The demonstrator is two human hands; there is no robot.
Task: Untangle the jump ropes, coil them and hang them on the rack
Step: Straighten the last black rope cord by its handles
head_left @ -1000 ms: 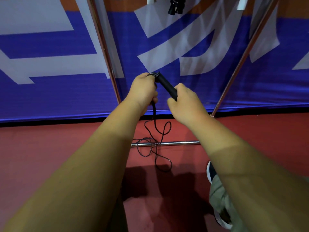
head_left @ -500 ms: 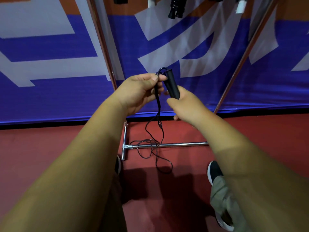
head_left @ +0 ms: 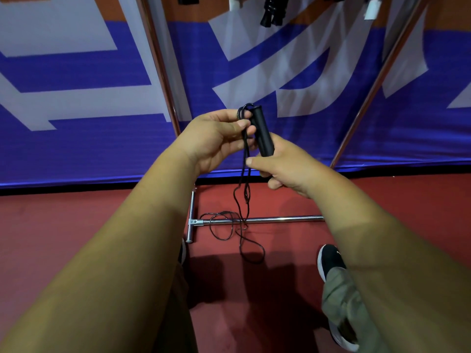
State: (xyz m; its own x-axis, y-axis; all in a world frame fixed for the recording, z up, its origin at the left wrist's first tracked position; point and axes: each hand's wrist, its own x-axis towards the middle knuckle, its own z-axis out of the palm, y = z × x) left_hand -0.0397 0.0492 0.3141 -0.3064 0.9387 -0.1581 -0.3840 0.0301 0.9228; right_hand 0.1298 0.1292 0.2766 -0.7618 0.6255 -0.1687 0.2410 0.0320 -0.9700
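Note:
A black jump rope handle stands nearly upright, its lower end gripped in my right hand. My left hand pinches a small loop of the thin black cord beside the handle's top. The cord hangs down from both hands and ends in a loose tangle on the red floor, draped over the rack's base bar. Other black handles hang from the rack at the top edge.
Chrome rack uprights rise at the left and right in front of a blue and white banner. A short foot bar lies on the floor. My right shoe stands near the base bar.
My left hand has let go of the handle's top, slid off to the left and now pinches a cord loop. The handle has swung from slanted to nearly upright.

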